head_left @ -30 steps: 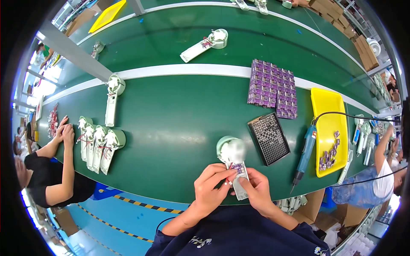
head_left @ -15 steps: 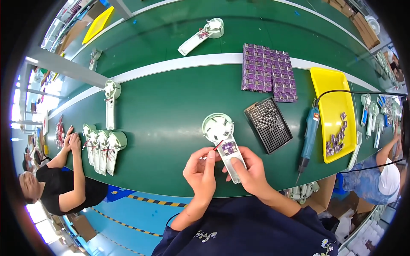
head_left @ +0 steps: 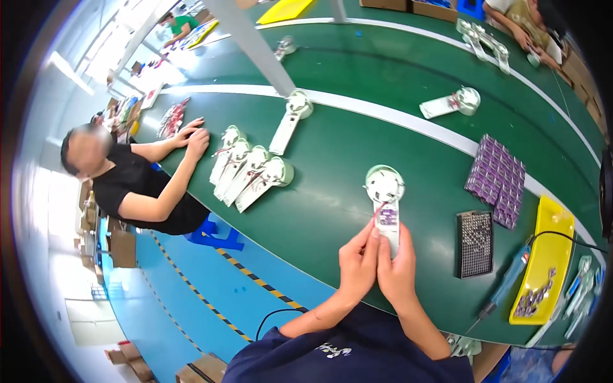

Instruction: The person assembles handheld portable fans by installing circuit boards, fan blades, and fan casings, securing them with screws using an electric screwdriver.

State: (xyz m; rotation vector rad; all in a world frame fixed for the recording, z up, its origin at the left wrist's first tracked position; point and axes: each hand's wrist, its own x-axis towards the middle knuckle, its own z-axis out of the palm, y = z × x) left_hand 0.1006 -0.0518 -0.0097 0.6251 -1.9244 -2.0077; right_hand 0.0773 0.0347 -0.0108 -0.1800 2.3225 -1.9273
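A pale green handheld fan housing (head_left: 385, 185) points away from me, its round head at the far end and its handle toward me. A small purple circuit board (head_left: 387, 217) sits in the handle. My right hand (head_left: 397, 271) is closed around the handle's near end from the right. At the handle's left side my left hand (head_left: 359, 265) pinches the red wire (head_left: 377, 212) that comes from the fan head. The two thumbs lie close together below the board, and the fingertips are partly hidden.
To the right are a black screw tray (head_left: 475, 244), a blue electric screwdriver (head_left: 511, 279), a yellow tray (head_left: 544, 255) with small boards, and purple board panels (head_left: 495, 175). Several fan housings (head_left: 251, 169) stand at left, near a seated co-worker (head_left: 143, 175). Another housing (head_left: 290, 121) lies beyond.
The view has swung left, bringing more of the co-worker and floor into sight. My hands have come closer together on the handle, and the fan housing points more directly away from me.
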